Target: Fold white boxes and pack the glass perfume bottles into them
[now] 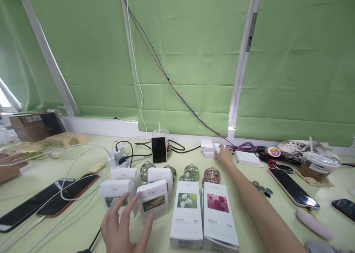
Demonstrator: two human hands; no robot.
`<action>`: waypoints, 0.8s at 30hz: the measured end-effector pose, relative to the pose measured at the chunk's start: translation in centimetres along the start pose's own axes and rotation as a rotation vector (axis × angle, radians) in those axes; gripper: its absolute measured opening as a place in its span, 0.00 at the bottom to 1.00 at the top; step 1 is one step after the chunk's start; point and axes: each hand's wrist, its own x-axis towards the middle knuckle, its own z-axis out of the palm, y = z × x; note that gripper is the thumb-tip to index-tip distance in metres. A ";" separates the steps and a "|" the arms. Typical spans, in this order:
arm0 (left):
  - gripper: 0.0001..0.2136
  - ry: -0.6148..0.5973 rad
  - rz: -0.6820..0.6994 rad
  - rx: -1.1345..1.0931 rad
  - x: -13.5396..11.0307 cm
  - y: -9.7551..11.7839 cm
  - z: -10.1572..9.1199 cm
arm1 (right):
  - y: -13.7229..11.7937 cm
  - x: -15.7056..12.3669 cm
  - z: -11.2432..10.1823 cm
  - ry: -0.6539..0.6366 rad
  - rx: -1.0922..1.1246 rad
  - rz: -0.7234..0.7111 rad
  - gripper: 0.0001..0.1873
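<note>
My left hand [119, 223] is hovering open-fingered just this side of the yellow-flowered box [154, 201]; my right hand [224, 155] is resting at the small white boxes [207, 145] farther back, though whether it's gripping one, I can't tell.

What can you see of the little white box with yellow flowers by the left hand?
The small white box looks like card. Its front carries a dark picture of yellow-orange flowers, with print above it too small to read. It appears to stand on the table, slightly askew, with another white box to its left and a tall one to its right. The left hand has open fingers at its left and front; whether they touch is unclear.
</note>
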 end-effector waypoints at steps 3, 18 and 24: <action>0.26 -0.029 0.007 -0.017 1.1 0.2 0.4 | 0.1 -1.0 -1.7 0.030 0.022 0.001 0.26; 0.14 -0.066 0.056 -0.305 1.9 0.4 0.2 | 7.0 -18.4 -11.3 0.152 1.410 0.035 0.20; 0.10 -0.121 0.042 -0.377 1.6 1.8 -2.2 | 9.5 -28.0 -11.7 -0.071 1.972 0.277 0.16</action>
